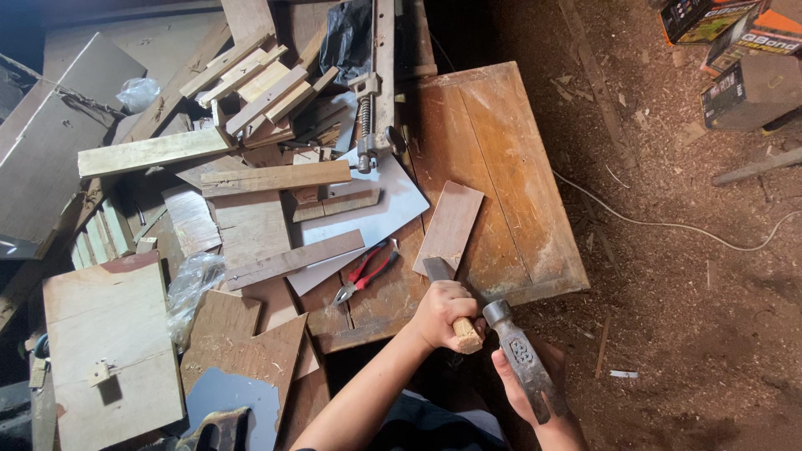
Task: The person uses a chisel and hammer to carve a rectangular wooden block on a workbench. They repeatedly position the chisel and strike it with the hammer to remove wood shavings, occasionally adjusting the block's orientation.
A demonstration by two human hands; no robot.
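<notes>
Cluttered wooden table (501, 167), one pliers (365, 274), left grip (444, 313) holding chisel (451, 305), right grip (526, 376) holding hammer (522, 359)

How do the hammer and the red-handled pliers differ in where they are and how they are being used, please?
The hammer is gripped in the right hand, off the table edge; the pliers lie untouched on the wooden table. The hammer looks dark grey throughout; the pliers have red handles. Both are metal hand tools.

A woodworking shop: wood offcuts (251, 83) piled on a worn workbench (501, 150), sawdust floor (685, 276).
</notes>
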